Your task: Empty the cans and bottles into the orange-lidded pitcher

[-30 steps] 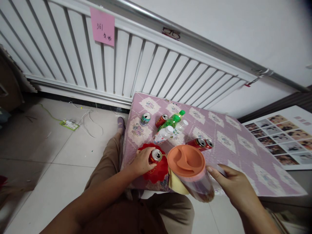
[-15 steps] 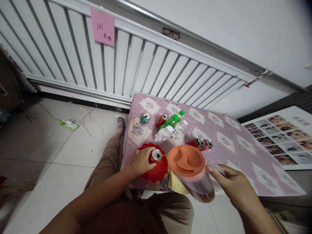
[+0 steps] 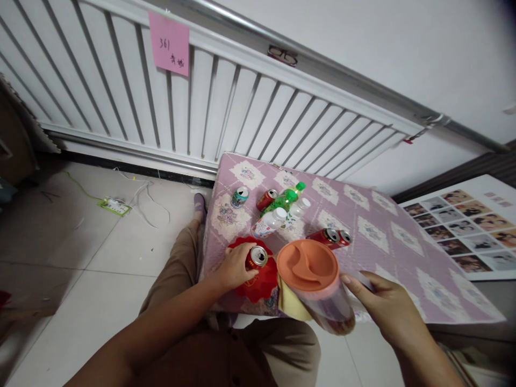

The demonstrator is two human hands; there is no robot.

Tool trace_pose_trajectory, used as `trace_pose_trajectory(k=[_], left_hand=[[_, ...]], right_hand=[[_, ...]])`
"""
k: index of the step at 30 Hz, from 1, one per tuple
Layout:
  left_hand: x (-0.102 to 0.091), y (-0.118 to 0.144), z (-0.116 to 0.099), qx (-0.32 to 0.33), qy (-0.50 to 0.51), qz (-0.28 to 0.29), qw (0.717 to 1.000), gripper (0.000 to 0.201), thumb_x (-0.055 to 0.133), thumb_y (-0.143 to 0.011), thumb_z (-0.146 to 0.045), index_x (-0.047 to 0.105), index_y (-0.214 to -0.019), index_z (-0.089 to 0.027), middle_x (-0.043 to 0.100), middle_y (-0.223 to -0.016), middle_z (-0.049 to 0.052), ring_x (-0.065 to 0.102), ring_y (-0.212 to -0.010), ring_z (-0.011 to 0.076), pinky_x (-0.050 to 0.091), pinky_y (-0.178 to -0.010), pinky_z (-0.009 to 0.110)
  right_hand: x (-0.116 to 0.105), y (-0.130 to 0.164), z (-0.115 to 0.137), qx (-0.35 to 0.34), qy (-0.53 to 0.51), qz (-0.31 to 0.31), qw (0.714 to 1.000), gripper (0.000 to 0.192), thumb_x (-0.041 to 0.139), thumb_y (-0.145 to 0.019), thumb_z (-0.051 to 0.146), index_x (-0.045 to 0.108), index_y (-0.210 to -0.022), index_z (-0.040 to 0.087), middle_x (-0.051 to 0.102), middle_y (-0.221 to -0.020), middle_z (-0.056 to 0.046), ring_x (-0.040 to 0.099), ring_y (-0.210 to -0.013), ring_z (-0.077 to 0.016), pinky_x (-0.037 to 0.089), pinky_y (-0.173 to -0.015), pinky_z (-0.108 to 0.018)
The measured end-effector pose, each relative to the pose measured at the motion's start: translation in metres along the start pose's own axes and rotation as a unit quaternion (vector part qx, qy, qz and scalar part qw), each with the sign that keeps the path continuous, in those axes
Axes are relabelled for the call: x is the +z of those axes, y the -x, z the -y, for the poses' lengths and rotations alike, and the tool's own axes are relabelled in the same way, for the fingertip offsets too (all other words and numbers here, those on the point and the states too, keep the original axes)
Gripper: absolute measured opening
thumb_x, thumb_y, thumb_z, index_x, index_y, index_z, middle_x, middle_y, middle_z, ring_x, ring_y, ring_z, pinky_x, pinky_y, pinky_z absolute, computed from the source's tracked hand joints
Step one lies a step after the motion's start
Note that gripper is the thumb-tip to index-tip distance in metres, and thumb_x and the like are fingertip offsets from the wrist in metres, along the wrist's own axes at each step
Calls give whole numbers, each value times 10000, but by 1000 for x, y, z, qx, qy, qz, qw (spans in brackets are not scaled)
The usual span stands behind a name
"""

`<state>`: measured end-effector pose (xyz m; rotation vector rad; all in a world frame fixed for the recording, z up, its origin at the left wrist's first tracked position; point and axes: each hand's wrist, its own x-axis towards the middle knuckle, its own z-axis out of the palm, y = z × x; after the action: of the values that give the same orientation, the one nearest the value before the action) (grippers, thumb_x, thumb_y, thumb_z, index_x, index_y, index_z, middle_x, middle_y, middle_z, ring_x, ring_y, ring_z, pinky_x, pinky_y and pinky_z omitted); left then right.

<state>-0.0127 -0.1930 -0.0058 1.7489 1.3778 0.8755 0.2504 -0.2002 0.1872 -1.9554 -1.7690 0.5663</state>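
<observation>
My left hand (image 3: 233, 267) grips a red drink can (image 3: 257, 258) that stands upright on a red mat (image 3: 258, 285) at the near left corner of the table (image 3: 382, 242). My right hand (image 3: 382, 306) holds a clear plastic pitcher (image 3: 322, 290) with an orange lid by its handle, lifted at the table's front edge. The pitcher holds some brown liquid at its bottom. A yellow cloth (image 3: 292, 306) lies under the pitcher, beside the mat.
Farther back on the lilac patterned tablecloth stand a teal can (image 3: 239, 196), a red can (image 3: 267, 199), a green bottle (image 3: 285, 199), a white bottle (image 3: 269, 222) and two lying red cans (image 3: 332, 237). A radiator (image 3: 181, 97) lines the wall. A power strip (image 3: 114, 206) lies on the floor.
</observation>
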Motion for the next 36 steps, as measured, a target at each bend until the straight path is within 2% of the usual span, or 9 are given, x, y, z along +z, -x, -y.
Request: trace_pose_trajectory(k=[7,21,25,36], left_hand=[[-2,0,-2,-5,-2,3,1000,660,754,-796,-255,472,-1393,-265,576,-1462,98,534,-1358,301,333,-1194,540],[-3,0,-4,-5,-2,4,1000,667,758,-792,-247,469,-1394,-247,576,-1459,103,534,-1357,311,331,-1193,553],[-5,0,-5,-4,0,3,1000,661,757,-794,-246,474,-1391,-260,579,-1458,95,533,-1359,305,344,-1189,535],[-3,0,-2,-4,-4,3,1000,659,757,-798,-247,463,-1388,-257,570,-1473,98,525,-1370,304,333,-1188,546]], right_hand=[[1,0,-6,-18,3,-10,1000,516,728,-638,703,710,-548,196,584,-506,-5,504,-483,-145,423,-439,-235],[1,-1,-4,0,15,3,1000,451,720,-635,641,709,-547,199,596,-536,-12,513,-529,-154,431,-459,-234],[2,-1,-1,2,2,-11,1000,451,737,-611,643,719,-551,196,597,-527,-15,515,-520,-156,437,-468,-240],[2,1,5,14,4,-2,1000,482,729,-598,669,717,-555,189,617,-538,-19,520,-514,-157,431,-464,-248]])
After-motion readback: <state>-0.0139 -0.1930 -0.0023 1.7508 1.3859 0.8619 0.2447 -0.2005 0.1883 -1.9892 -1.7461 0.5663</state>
